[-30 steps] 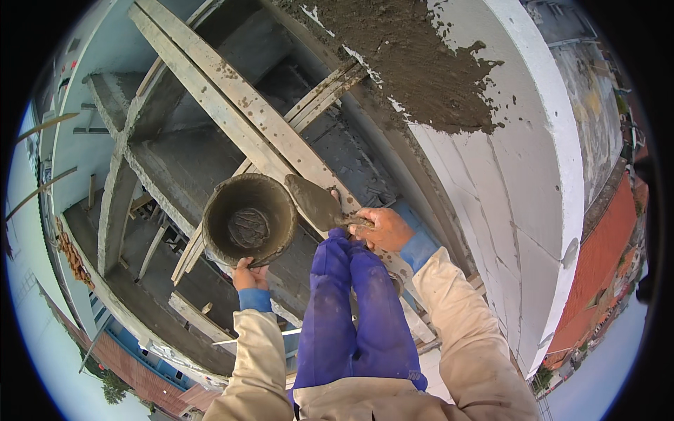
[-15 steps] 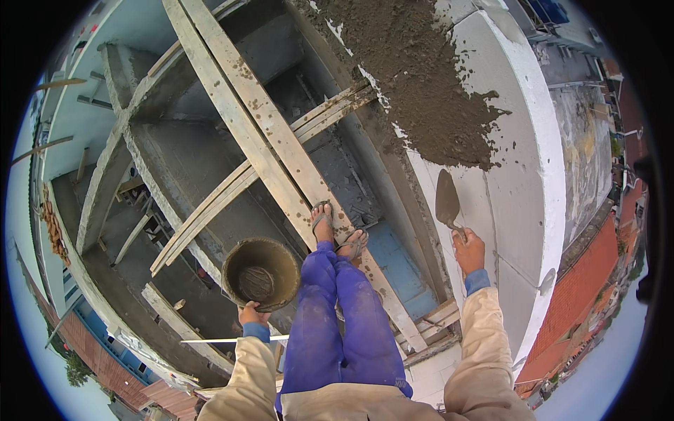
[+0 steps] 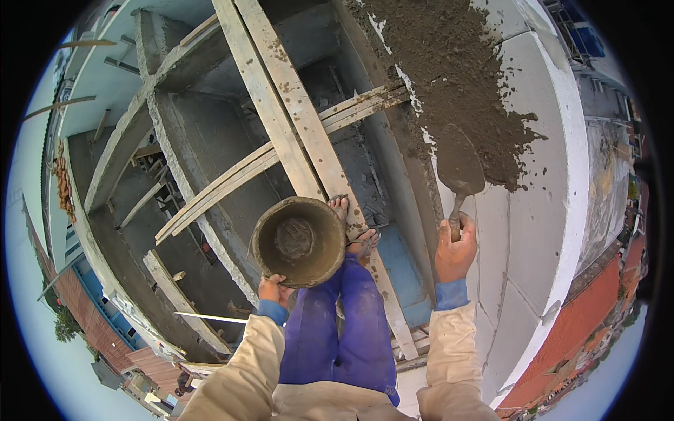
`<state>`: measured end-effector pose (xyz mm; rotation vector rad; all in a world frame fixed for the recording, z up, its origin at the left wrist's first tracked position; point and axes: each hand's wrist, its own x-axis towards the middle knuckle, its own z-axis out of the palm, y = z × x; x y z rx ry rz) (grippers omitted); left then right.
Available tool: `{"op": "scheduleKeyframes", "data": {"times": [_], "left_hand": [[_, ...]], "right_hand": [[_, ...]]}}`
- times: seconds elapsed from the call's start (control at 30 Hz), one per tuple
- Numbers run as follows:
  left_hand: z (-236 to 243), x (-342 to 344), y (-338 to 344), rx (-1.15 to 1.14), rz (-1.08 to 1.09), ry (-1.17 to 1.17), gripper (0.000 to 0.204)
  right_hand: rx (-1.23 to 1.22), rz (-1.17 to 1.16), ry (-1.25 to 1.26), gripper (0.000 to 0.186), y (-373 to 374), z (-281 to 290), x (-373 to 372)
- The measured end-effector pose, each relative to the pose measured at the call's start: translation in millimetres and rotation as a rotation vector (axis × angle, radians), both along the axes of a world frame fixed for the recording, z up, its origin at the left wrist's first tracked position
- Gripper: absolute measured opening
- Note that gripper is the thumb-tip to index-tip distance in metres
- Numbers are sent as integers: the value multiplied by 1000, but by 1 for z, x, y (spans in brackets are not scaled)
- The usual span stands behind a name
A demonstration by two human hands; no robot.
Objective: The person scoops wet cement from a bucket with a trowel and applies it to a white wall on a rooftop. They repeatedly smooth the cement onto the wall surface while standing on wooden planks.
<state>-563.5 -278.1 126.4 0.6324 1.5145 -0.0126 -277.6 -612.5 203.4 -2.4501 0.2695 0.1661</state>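
My left hand [image 3: 276, 290] grips the near rim of a round bucket [image 3: 261, 242], which is tilted so its inside shows a little wet mortar at the bottom. In my right hand [image 3: 455, 251] is the handle of a pointing trowel [image 3: 460, 168], fingers wrapped round it. The mortar-coated blade points away from me, at the near left edge of a spread of wet mortar [image 3: 449, 63]. That mortar lies on a pale block wall face [image 3: 523, 231]. Whether the blade presses into the mortar or hovers over it I cannot tell.
My sandalled feet [image 3: 361, 242] stand on two long planks [image 3: 288, 105] spattered with mortar. Crossing timbers [image 3: 232, 186] lie under them. Below, a deep drop opens to a lower floor between concrete beams [image 3: 179, 154]. Red tiled roofs [image 3: 562, 351] lie beyond the wall's right edge.
The bucket has come up and to the right, nearer my legs. The trowel has moved from bare wall to the mortar's edge, and the whole view has shifted slightly.
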Motion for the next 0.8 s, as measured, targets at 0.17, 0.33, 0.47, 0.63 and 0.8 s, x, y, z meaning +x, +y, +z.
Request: {"op": "scheduleKeyframes", "data": {"times": [0.17, 0.33, 0.47, 0.63, 0.8], "left_hand": [[-2, -34, 20, 157, 28, 175, 30], [-16, -76, 25, 168, 126, 340, 32], [-17, -104, 26, 111, 222, 398, 30], [-27, -123, -2, 70, 442, 412, 32], [-52, -158, -33, 36, 413, 577, 48]], "right_hand": [[576, -99, -389, 31, 8, 12, -1], [-544, 361, 614, 34, -55, -164, -23], [-586, 199, 959, 38, -132, -197, -112], [-388, 306, 958, 41, -168, -124, -188], [-112, 13, 1346, 32, -166, -24, -178]]}}
